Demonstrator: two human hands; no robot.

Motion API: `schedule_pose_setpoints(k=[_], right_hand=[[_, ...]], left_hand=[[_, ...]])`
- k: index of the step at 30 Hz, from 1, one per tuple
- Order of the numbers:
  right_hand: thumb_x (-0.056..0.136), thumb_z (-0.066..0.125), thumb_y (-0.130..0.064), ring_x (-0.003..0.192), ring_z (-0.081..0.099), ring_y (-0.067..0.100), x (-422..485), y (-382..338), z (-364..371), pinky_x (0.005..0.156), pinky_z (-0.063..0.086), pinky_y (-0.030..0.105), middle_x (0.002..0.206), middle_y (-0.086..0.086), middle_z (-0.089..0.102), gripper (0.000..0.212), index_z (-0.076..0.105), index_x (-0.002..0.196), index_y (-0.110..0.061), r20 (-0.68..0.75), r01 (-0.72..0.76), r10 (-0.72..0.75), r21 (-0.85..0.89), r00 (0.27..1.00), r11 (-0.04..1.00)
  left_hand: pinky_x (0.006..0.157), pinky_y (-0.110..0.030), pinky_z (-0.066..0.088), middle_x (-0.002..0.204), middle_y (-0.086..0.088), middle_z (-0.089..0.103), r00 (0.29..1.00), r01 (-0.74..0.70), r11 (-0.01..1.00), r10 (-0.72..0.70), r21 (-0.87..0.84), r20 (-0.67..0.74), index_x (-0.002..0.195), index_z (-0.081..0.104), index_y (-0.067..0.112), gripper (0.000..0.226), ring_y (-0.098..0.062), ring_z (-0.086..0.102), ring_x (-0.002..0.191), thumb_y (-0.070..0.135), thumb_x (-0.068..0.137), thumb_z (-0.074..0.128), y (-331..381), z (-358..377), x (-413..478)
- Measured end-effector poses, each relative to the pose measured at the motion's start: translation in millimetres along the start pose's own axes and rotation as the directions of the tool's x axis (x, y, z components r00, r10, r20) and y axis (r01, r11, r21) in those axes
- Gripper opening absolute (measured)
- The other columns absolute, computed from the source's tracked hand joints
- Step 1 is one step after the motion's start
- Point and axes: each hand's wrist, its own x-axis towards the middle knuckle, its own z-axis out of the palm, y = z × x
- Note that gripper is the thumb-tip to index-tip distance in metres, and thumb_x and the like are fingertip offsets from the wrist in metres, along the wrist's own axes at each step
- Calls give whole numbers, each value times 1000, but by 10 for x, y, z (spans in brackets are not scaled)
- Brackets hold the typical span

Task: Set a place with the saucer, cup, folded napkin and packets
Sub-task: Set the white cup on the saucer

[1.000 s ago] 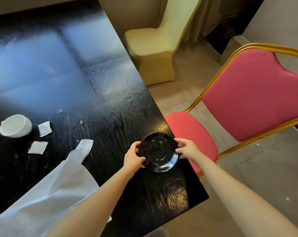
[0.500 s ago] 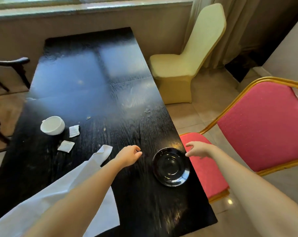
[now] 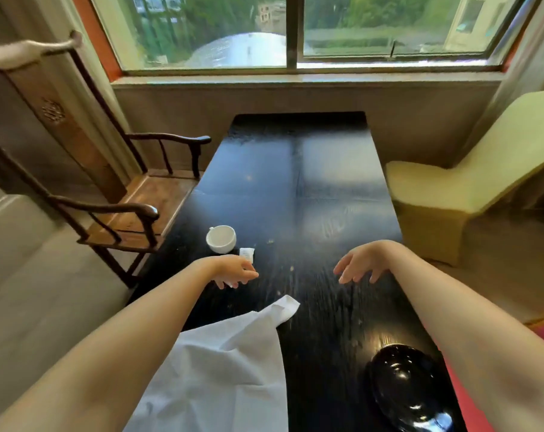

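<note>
White and glossy, the cup (image 3: 221, 239) stands upright on the left part of the black table (image 3: 333, 182), its open mouth showing and a small handle stub at its far-left rim; it lies just beyond the left hand (image 3: 233, 272), apart from the fingers and not touched by them. A small white packet (image 3: 246, 254) lies flat just right of the cup, partly hidden behind the left hand's knuckles, so whether a fingertip touches it cannot be told. The left hand hangs over the table with its fingers loosely spread and drooping, holding nothing. The right hand (image 3: 362, 266) hovers to the right, well apart from cup and packet, fingers likewise spread and pointing down, empty. Nearer, the white napkin (image 3: 221, 369) lies unfolded and rumpled under the left forearm, one corner reaching toward the table's middle. The black shiny saucer (image 3: 411, 391) sits at the near right edge, beside the right forearm and away from both hands. A wooden armchair (image 3: 121, 210) stands left of the table, a pale covered chair (image 3: 445, 194) right
</note>
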Motion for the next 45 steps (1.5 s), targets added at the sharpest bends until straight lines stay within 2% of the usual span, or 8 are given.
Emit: schedule_pose_setpoints(k=[3, 13, 23, 28, 31, 38, 42, 45], right_hand=[[90, 59, -26, 121, 48, 20, 245, -483, -55, 103, 43, 42, 142, 6, 44, 51, 43, 138, -23, -18, 31, -33, -81, 999, 996], [88, 60, -24, 124, 50, 19, 1248, -1631, -196, 98, 46, 35, 138, 2, 51, 45, 49, 132, -21, -73, 184, -190, -76, 979, 980], [86, 63, -20, 124, 48, 22, 2263, -2159, -343, 103, 42, 35, 141, 5, 47, 58, 39, 140, -18, -83, 146, -146, -9, 986, 989], [82, 66, -17, 122, 51, 21, 2663, -2192, -244, 105, 41, 39, 139, 3, 49, 65, 37, 140, -22, -95, 130, -128, 19, 987, 991], [80, 66, -17, 120, 52, 21, 2816, -2168, -168, 104, 43, 42, 136, 3, 51, 65, 39, 138, -24, -109, 128, -127, 5, 986, 992], [81, 67, -16, 109, 57, 18, 2952, -2117, -119, 95, 49, 39, 127, 1, 56, 56, 46, 131, -27, -152, 159, -143, 96, 978, 983], [80, 69, -20, 107, 58, 17, 2948, -2159, -91, 94, 49, 38, 121, -2, 57, 58, 44, 132, -26, -191, 224, -196, 135, 962, 965], [79, 71, -17, 106, 58, 15, 2936, -2199, -50, 93, 47, 33, 114, -4, 57, 59, 44, 132, -23, -225, 269, -229, 167, 947, 949]], left_hand=[[92, -43, 52, 127, -6, 58, 999, 41, 999, -41, -33, -14, 134, 45, 21, 44, -22, 60, 112, 41, 95, 40, -352, -182, -20], [93, -38, 52, 129, -4, 54, 995, 94, 996, -94, -4, 18, 134, 45, 23, 43, -21, 57, 113, 40, 95, 39, -1428, -762, 482], [94, -36, 51, 129, -4, 57, 999, 43, 999, -42, -32, 35, 134, 45, 23, 45, -19, 58, 110, 42, 93, 45, -2142, -1099, 1412], [101, -34, 41, 132, -7, 55, 1000, -20, 990, 17, -139, -23, 142, 34, 19, 55, -23, 53, 119, 33, 92, 52, -2263, -1088, 1858], [100, -37, 44, 131, -8, 56, 987, -72, 970, 36, -231, -158, 143, 29, 21, 59, -24, 55, 116, 23, 90, 56, -2292, -1067, 2130], [79, -28, 56, 118, -15, 64, 946, -242, 821, 81, -517, -315, 125, 56, 13, 37, -23, 63, 98, 5, 89, 55, -2130, -1037, 2529], [58, -9, 46, 102, -8, 69, 908, -236, 801, -20, -550, -418, 102, 69, 12, 19, -13, 63, 81, 8, 89, 54, -2073, -968, 2604], [49, -9, 44, 99, -7, 68, 892, -229, 757, -89, -612, -444, 100, 69, 11, 18, -7, 60, 76, 8, 89, 55, -2044, -901, 2607]])
